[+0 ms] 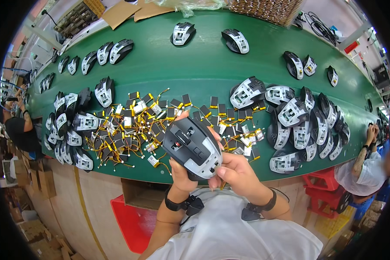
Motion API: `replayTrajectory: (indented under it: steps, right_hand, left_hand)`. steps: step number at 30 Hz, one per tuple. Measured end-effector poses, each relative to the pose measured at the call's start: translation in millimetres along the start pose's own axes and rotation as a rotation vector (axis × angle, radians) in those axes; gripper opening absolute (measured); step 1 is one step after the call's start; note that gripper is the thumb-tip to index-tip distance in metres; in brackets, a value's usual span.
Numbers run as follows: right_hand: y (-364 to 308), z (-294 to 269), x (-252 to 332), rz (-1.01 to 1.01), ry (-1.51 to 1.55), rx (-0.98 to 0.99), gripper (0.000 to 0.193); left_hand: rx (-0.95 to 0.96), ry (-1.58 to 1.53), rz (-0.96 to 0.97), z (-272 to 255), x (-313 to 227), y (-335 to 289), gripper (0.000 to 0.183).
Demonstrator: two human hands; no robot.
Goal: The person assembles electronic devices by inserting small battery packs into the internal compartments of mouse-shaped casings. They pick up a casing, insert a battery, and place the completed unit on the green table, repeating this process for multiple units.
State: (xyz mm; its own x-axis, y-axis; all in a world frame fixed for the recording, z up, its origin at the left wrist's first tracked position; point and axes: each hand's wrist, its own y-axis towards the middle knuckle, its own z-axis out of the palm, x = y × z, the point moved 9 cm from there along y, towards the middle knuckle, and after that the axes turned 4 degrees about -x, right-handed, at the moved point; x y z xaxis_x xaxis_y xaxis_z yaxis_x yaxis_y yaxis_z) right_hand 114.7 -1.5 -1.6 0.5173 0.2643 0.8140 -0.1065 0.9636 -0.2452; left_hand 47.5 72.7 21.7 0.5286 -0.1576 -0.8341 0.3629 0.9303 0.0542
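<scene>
A partly assembled computer mouse (194, 146), black with a silver-grey section, is held up close to me above the table's near edge. My left hand (183, 177) grips it from the left, thumb along its near side and fingertips showing past its far edge. My right hand (240, 177) is closed at the mouse's lower right, thumb tip against the silver part near a small opening. A bit of yellow shows below the right fingers; what it belongs to is hidden. Behind the mouse spreads a pile of small flat battery packs (127, 121) with thin wires and white connectors.
Similar mice crowd the green table (160, 73) at right (292, 112) and left (86, 122). More stand on the far strip, one mouse (183, 34) at the middle. A red bin (132, 225) sits below the near edge. Other people work at the far left and right.
</scene>
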Motion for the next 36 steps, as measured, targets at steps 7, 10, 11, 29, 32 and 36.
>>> replayTrajectory:
  steps: [7,10,11,29,32,36]
  right_hand:
    - [-0.5,-4.3,-9.5,0.092,-0.002,-0.072,0.022]
    - [-4.1,-5.1,-11.2,0.040,0.071,-0.012,0.020]
    - [-5.8,-9.3,-1.4,0.022,0.033,-0.042,0.021]
    - [-36.2,16.7,99.7,-1.027,-1.150,-0.488,0.048]
    - [-35.7,21.3,96.8,-0.975,-1.225,-0.393,0.038]
    - [-35.9,24.9,99.2,-1.008,-1.107,-0.386,0.037]
  left_hand:
    - [-0.011,-0.100,-0.005,-7.2,5.6,-3.3,0.094]
    - [0.000,-0.286,0.036,-10.0,5.7,3.2,0.086]
    - [-0.038,-0.342,0.093,-16.6,1.4,6.2,0.082]
    - [-0.096,-0.491,-0.222,-11.6,33.3,21.8,0.060]
    - [-0.083,-0.412,-0.267,-11.5,31.5,17.3,0.064]
    - [-0.042,-0.421,-0.278,-7.4,27.4,10.6,0.068]
